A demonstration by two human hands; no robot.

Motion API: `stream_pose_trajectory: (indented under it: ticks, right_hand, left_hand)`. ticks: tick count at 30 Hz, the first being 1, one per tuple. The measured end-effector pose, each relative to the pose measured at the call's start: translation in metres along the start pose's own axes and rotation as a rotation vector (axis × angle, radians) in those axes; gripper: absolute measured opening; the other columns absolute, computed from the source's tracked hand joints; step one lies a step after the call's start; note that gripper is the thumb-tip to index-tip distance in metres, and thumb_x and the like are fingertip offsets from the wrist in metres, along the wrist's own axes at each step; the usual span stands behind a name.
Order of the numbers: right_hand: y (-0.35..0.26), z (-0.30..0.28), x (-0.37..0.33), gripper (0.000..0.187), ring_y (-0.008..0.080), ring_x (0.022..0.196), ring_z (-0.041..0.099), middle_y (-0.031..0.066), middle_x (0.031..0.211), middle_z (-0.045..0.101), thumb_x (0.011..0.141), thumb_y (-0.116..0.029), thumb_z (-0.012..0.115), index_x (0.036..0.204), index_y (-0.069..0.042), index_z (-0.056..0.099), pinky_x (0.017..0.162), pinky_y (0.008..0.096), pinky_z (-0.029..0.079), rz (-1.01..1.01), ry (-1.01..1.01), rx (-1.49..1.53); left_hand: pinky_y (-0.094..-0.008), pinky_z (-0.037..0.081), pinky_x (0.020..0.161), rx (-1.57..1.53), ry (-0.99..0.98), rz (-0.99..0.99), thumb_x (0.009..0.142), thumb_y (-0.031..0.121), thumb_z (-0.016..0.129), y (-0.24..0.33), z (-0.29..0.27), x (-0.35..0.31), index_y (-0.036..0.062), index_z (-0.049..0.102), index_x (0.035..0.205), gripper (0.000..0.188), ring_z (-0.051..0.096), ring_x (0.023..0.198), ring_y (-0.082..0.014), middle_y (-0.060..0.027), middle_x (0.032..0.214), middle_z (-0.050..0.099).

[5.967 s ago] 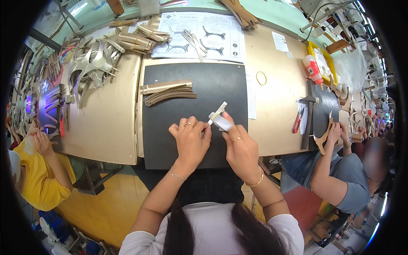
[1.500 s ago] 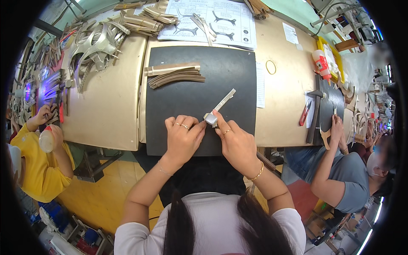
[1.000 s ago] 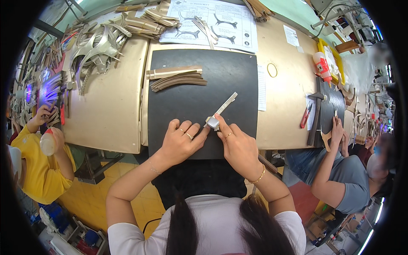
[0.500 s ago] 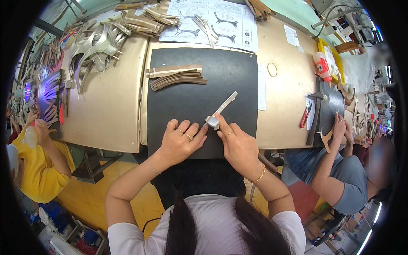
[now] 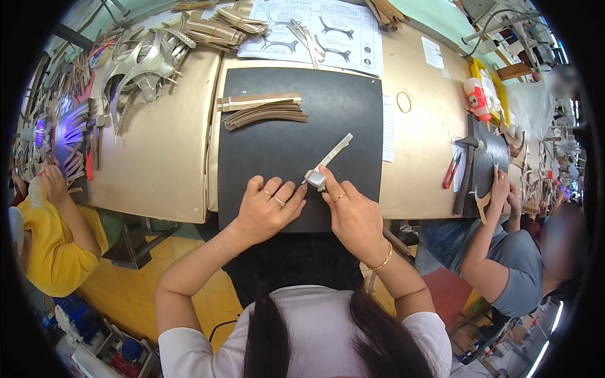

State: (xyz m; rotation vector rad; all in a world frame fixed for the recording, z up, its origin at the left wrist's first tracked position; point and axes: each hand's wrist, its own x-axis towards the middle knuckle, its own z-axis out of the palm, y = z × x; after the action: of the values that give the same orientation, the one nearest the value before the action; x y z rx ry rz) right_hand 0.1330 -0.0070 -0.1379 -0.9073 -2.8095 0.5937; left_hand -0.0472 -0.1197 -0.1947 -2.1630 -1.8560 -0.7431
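Observation:
On a black work mat (image 5: 271,154), a narrow pale strap-like strip (image 5: 337,148) slants away to the upper right. At its near end sits a small silver-grey rounded block (image 5: 317,180); its exact kind I cannot make out. My right hand (image 5: 354,211) is closed on this block, the index finger along its top edge and the thumb beneath. My left hand (image 5: 268,211) is closed too, its thumb and index tips pinching at the strip's near end, beside the block. The fingers partly hide that end.
Two bundles of brown strips (image 5: 265,115) lie at the mat's upper left. Behind are a printed sheet (image 5: 353,63) and strap bundles (image 5: 214,31). A pile of pale straps (image 5: 142,66) lies left. A hammer (image 5: 469,142) and red-handled tool (image 5: 451,173) lie right. Co-workers sit on both sides.
My hands stay almost still around the strip and the block. The co-workers' hands at left and right have shifted slightly.

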Motion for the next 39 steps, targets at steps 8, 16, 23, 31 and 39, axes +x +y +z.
stream_pose_trajectory:
  ticks: [8, 16, 23, 31, 39]
  right_hand:
    - [-0.008, -0.01, -0.004, 0.058, 0.0225, 0.061, 0.062, 0.0053, 0.081, 0.057, 0.094, -0.012, 0.07, 0.15, -0.014, 0.055, 0.055, 0.0361, 0.05, -0.027, 0.142, 0.124]
    - [-0.008, -0.012, -0.001, 0.057, 0.0219, 0.062, 0.062, 0.0053, 0.079, 0.054, 0.095, -0.015, 0.07, 0.15, -0.016, 0.055, 0.054, 0.0351, 0.05, -0.037, 0.077, 0.079]
    - [-0.006, -0.007, -0.002, 0.059, 0.0248, 0.063, 0.062, 0.0065, 0.081, 0.056, 0.094, -0.012, 0.069, 0.151, -0.014, 0.054, 0.055, 0.0366, 0.05, -0.08, 0.141, 0.159]
    - [-0.008, -0.011, -0.004, 0.06, 0.0229, 0.063, 0.062, 0.0063, 0.081, 0.057, 0.093, -0.011, 0.071, 0.15, -0.014, 0.055, 0.055, 0.0353, 0.049, -0.071, 0.115, 0.172]
    - [0.001, -0.015, 0.001, 0.062, 0.0266, 0.064, 0.063, 0.0087, 0.083, 0.059, 0.092, -0.005, 0.071, 0.151, -0.011, 0.054, 0.057, 0.0383, 0.05, -0.064, 0.227, 0.245]
  left_hand:
    - [-0.0391, 0.04, 0.08, -0.002, -0.006, -0.007, 0.083, 0.025, 0.08, 0.0, 0.001, -0.001, 0.0085, 0.075, 0.108, 0.031, 0.057, 0.092, -0.0199, -0.0019, 0.099, 0.064]
    - [-0.0396, 0.04, 0.08, 0.0, 0.001, -0.001, 0.082, 0.025, 0.08, 0.0, 0.0, -0.001, 0.0082, 0.076, 0.109, 0.033, 0.057, 0.092, -0.0199, -0.0018, 0.099, 0.064]
    - [-0.0396, 0.04, 0.081, -0.001, 0.008, -0.009, 0.081, 0.025, 0.081, 0.001, 0.0, -0.004, 0.0082, 0.076, 0.108, 0.031, 0.058, 0.091, -0.0194, -0.0015, 0.099, 0.064]
    - [-0.0411, 0.039, 0.081, -0.04, 0.021, -0.087, 0.079, 0.024, 0.083, 0.002, -0.004, -0.008, 0.01, 0.074, 0.099, 0.025, 0.059, 0.091, -0.0199, -0.0014, 0.098, 0.064]
    - [-0.039, 0.037, 0.084, -0.162, 0.069, -0.449, 0.072, 0.022, 0.09, 0.024, 0.001, 0.003, 0.0107, 0.071, 0.098, 0.033, 0.059, 0.095, -0.0221, -0.0013, 0.101, 0.065]
